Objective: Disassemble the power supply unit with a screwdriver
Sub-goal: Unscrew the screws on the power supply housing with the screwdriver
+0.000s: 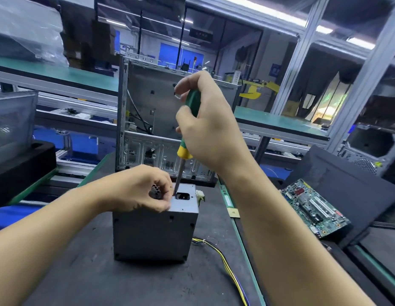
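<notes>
1. The right hand [205,127], in the centre of the frame, is wrapped around the green handle of the screwdriver [192,102]. It holds the tool nearly upright with the shaft pointing down.
2. The tip meets the top face of the PSU [154,235], just left of the mains socket [183,196]. The screw itself is too small to make out.
3. The left hand [143,191] is at lower centre, its fingers curled over the top left corner of the PSU to brace it. The fingertips bunch right beside the tip. Whether they also pinch a screw cannot be seen.
4. The PSU stands on end on the dark mat [81,272] at lower centre, socket face up. It is a stiff grey steel box and probably fairly heavy for its size.
5. Standing on end it looks tippy, so downward pressure from the screwdriver needs a firm hold at the top corner or on the side walls. The painted sides look smooth, and the sheet edges may be sharp once the cover is loose.
6. The wires [225,261] trail limply from behind the PSU toward the lower right, and a white plug [199,193] shows at its top right. Neither is a good place to hold it.
7. Behind the PSU, an open PC case [152,120] stands upright.
8. A motherboard [313,206] lies at right, well apart from the PSU.
</notes>
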Action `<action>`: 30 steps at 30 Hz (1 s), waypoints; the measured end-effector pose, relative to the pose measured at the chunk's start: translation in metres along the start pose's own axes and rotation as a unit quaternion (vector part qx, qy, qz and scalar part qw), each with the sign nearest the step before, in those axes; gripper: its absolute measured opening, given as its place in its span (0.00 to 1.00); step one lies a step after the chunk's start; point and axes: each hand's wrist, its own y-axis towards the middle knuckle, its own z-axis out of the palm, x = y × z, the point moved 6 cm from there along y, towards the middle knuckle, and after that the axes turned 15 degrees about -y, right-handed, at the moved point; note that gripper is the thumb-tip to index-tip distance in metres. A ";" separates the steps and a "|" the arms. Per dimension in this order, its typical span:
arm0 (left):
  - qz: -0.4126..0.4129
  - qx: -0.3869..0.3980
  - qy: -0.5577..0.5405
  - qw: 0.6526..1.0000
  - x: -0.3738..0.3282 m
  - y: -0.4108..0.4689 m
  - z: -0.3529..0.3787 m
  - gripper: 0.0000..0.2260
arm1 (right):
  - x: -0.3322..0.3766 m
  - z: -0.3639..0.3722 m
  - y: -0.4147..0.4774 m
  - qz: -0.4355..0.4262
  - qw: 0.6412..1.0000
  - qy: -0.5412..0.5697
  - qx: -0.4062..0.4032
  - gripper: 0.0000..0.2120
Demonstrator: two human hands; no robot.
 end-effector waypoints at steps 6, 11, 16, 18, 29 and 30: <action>-0.045 0.013 0.013 0.999 0.003 0.007 0.006 0.09 | -0.011 -0.012 -0.004 0.029 1.000 -0.002 -0.006 0.12; -0.040 0.012 -0.017 0.999 -0.011 0.032 0.035 0.05 | -0.024 -0.032 -0.004 0.035 0.998 -0.046 -0.005 0.12; -0.051 0.046 0.015 0.998 -0.033 0.068 0.057 0.08 | -0.057 -0.065 -0.018 0.068 0.994 -0.090 -0.007 0.12; -0.018 0.052 0.040 0.998 -0.053 0.084 0.074 0.09 | -0.074 -0.083 -0.026 0.090 0.991 -0.098 -0.015 0.12; -0.057 0.093 -0.013 0.994 -0.058 0.180 0.243 0.08 | -0.156 -0.150 -0.082 0.173 0.970 -0.172 -0.006 0.11; -0.072 0.086 -0.023 0.993 -0.054 0.184 0.252 0.09 | -0.160 -0.151 -0.086 0.178 0.969 -0.174 0.000 0.12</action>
